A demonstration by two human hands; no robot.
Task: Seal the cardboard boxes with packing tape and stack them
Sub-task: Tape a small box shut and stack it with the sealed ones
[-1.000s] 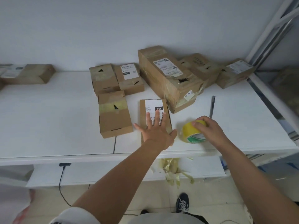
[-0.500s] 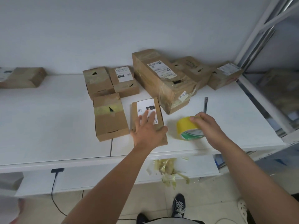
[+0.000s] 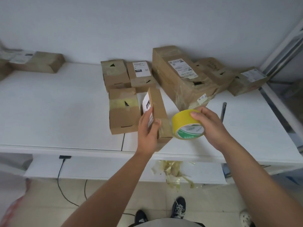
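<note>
Tabletop (image 3: 54,112) is white and wide, and its left half is bare as far as a flat box (image 3: 39,62) lying against the wall at the far left. The front edge runs just under both wrists. A seam in the top passes beside a sealed box (image 3: 123,112) with yellow tape across its lid. Behind it two more small boxes (image 3: 127,74) stand side by side.

The left hand (image 3: 147,128) grips the small box (image 3: 158,115), which is tipped up on one long side near the front edge. The fingers lie on the face with the white label and the thumb presses the brown side turned upward. A band of clear tape crosses this box near the thumb.

Just to the right, the right hand (image 3: 211,123) holds the yellow tape roll (image 3: 187,124) with curled fingers over its top; the roll is almost touching the tipped box. Behind it stands a large box (image 3: 178,77) with a torn top, then further boxes (image 3: 247,79) towards the metal frame (image 3: 282,51). A thin dark tool (image 3: 223,110) lies on the table to the right of the hand.
</note>
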